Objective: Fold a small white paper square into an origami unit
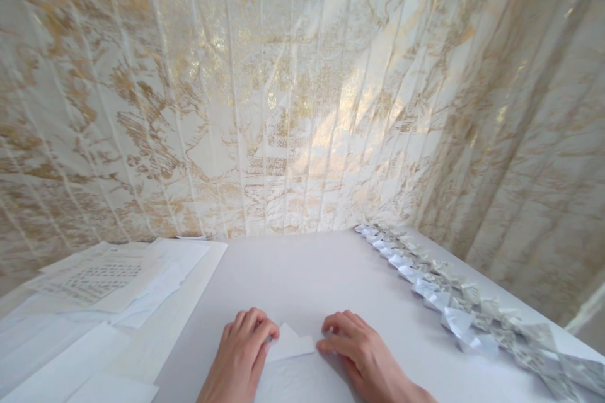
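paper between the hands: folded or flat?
Folded. The small paper shows a pointed flap with creased edges, pressed on the table by both hands' fingertips.

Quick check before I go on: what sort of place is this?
Probably a home craft or desk corner. Both hands, left hand and right hand, press a folded paper piece on a white table, with a row of folded paper pieces, loose printed sheets and gold-patterned curtains behind.
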A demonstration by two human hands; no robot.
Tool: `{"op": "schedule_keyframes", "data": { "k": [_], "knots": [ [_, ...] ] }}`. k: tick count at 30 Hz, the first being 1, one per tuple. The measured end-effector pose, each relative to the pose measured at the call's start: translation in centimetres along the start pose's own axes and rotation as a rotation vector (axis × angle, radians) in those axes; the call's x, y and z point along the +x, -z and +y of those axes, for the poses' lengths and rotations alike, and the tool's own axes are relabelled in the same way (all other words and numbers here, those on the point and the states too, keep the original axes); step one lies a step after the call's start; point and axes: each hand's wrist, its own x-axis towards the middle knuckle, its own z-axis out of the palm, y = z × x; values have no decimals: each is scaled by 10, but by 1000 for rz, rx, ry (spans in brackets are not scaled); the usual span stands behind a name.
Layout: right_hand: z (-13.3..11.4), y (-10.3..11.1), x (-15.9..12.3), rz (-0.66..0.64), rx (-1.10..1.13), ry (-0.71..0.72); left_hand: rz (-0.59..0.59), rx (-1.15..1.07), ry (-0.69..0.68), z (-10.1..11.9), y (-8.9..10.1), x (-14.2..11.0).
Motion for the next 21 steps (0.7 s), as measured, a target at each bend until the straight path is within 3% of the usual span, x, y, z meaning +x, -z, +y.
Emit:
{"op": "schedule_keyframes", "data": {
  "k": [5,11,21],
  "knots": [
    [-11,-15,13,36,19,20,-13,55,-49,10,6,-3],
    [-26,-44,34,56,-74,6,41,334,-199,6,3,-4],
    [-31,-48,39,59,-129,-25,152,510,-269,5,-10,-1]
  ]
}}
